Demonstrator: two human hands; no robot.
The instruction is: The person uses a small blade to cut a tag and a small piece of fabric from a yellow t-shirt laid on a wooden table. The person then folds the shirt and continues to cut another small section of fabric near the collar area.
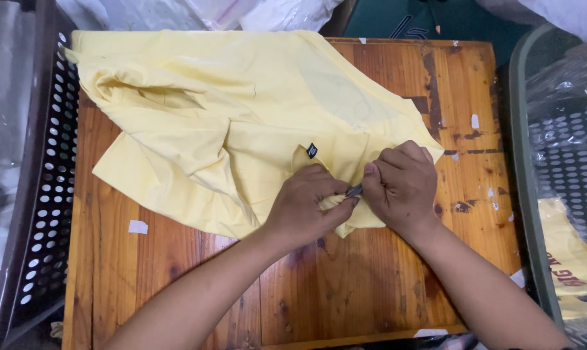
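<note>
Pinching a fold of the yellow garment (241, 123) taut near the tabletop's (371, 279) front edge, the left hand (303, 210) steadies it while the right hand (400, 185) grips a small metal tool (353, 190) against it.

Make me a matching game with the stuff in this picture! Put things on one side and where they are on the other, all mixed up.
Things:
1. pale yellow cloth garment
2. small black tag
3. dark brown perforated plastic basket
4. grey-green plastic basket

Places:
A. at the table's right edge
B. spread over the wooden table
C. at the table's left edge
D. on the yellow fabric, just above the left hand

Pairs: 1-B, 2-D, 3-C, 4-A
</note>
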